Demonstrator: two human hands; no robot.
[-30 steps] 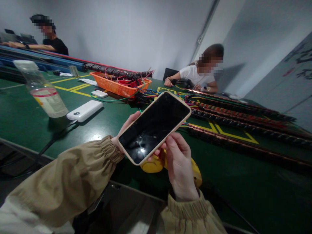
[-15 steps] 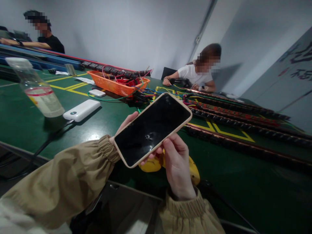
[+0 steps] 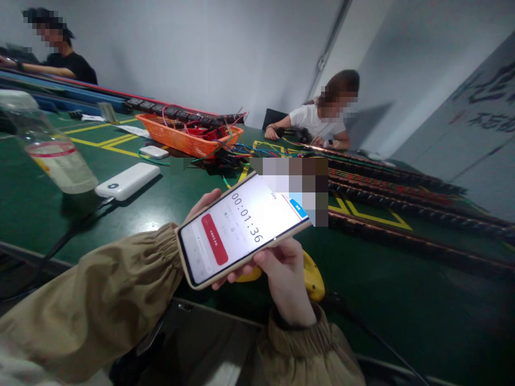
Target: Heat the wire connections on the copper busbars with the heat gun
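A smartphone (image 3: 237, 230) in a beige case is tilted in front of me, its screen lit with a timer at 00:01:36 and a red button. My left hand (image 3: 205, 206) wraps round it from behind, fingertips showing along the lower edge. With thumb and fingers my right hand (image 3: 284, 273) grips the lower right edge of the phone. Behind my hands, partly hidden, a yellow tool (image 3: 313, 276) lies on the green table (image 3: 374, 311); its kind cannot be made out. The phone's upper corner is blurred over.
To the left stand a drink bottle (image 3: 60, 161) and a white power bank (image 3: 129, 180) with a black cable. An orange basket (image 3: 177, 140) holds wires and parts. Long wired strips (image 3: 402, 214) lie on the right. Two people (image 3: 322, 120) sit across the table.
The phone screen has gone from black to lit, showing the timer. Phone and hands are slightly lower and further left in view; the surroundings also shift left.
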